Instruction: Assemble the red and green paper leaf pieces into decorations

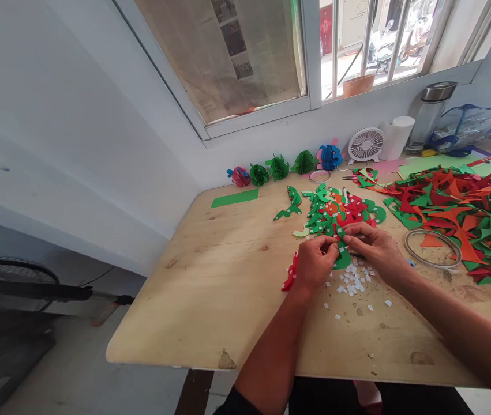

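Observation:
My left hand (317,260) and my right hand (368,245) meet at a small piece of cut paper, fingers pinched; its exact shape is mostly hidden by the fingertips. Just under the fingers lies a green paper piece (342,257) with a white square on it. Small white squares (355,279) are scattered on the wood below my hands. Beyond my fingers is a pile of green cut pieces (318,208) dotted with white squares, beside red ones (354,210). Red pieces (291,273) lie left of my left hand.
Red, orange and green scraps (465,213) heap at the right of the wooden table (210,288), beside a tape roll (433,249). Along the wall stand paper pompom figures (278,167), a small white fan (366,144) and a glass bottle (429,115). A green strip (235,198) lies back left.

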The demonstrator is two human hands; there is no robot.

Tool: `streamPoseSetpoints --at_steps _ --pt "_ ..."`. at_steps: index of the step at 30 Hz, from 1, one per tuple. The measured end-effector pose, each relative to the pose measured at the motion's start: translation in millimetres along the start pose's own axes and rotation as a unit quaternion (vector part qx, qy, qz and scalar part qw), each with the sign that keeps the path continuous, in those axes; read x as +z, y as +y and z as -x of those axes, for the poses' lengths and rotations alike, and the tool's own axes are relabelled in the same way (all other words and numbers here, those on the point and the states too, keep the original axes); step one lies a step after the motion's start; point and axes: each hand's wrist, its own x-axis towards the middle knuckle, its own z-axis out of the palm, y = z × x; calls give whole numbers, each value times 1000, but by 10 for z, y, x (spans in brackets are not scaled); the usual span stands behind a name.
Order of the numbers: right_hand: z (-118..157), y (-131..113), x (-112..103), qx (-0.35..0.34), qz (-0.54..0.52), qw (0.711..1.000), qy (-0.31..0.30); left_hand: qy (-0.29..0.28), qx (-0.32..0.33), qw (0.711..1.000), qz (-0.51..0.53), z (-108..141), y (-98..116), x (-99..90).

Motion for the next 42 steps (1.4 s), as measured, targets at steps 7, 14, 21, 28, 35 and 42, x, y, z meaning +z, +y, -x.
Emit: streamPoseSetpoints --at_steps 7,14,21,28,35,42 --pt "7 0 5 62 -75 995 -16 -8 -4 1000 -7 10 22 10" --pt "-11 17 4 53 -82 995 -9 -19 -10 1000 2 19 40 12" --pt "-19 13 19 37 -105 994 4 -20 2 1000 1 18 56 6" --pt "-10 17 23 16 -83 996 -2 -15 11 1000 -3 21 64 8" --pt "-24 54 9 12 -85 996 -5 -17 22 1000 8 29 83 -1" --pt "-20 38 12 4 -82 996 -20 -26 -8 995 92 6 141 -53"
